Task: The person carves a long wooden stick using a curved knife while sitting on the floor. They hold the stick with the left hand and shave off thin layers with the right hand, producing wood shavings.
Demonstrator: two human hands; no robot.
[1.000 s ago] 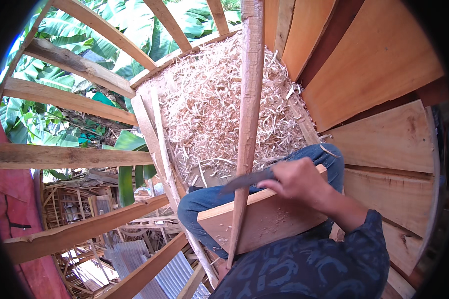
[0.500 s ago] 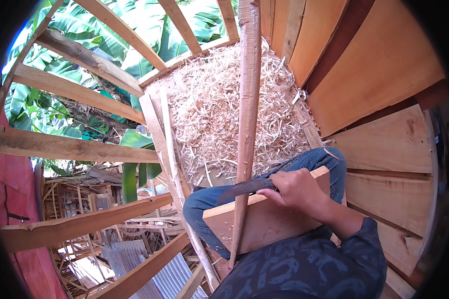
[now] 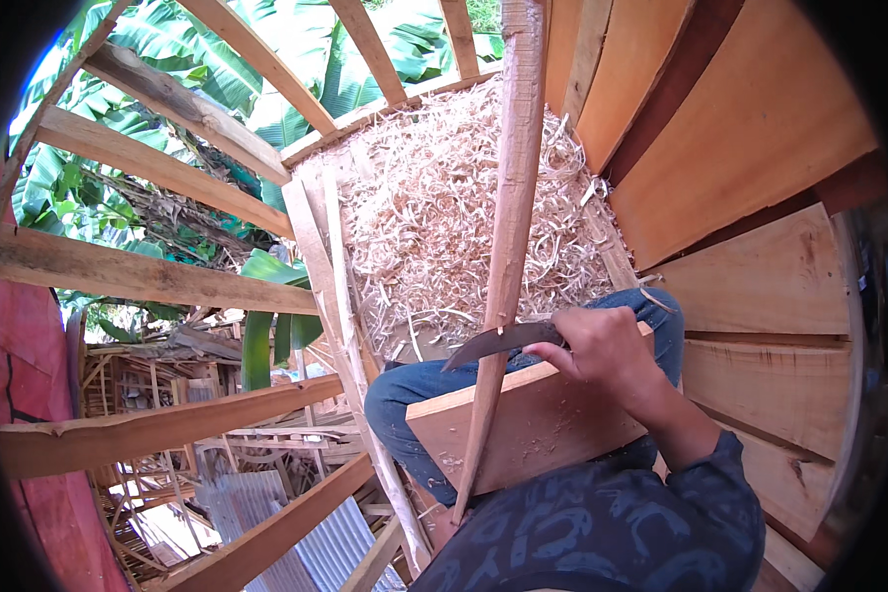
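My right hand (image 3: 607,350) is closed around the handle of a knife (image 3: 493,341) with a dark, curved blade. The blade lies across a long, rough wooden pole (image 3: 511,197), at the level of my knees. The pole slants from the far top down to my lap, passing in front of a thick wooden board (image 3: 553,429) propped across my thighs. At the pole's lower end, my left hand (image 3: 445,528) shows only as a small patch beside the board's lower left corner. It appears to grip the pole; its fingers are mostly hidden.
Curled wood shavings (image 3: 424,207) cover the floor ahead. Upright slats (image 3: 158,281) form an open wall on the left, with a thin strip (image 3: 340,266) leaning beside them. Plank walls (image 3: 740,168) stand at right. Red cloth (image 3: 35,395) hangs far left.
The knife and my right hand have moved up the pole, away from my body. The pole's far end has shifted to the right. The board has barely moved.
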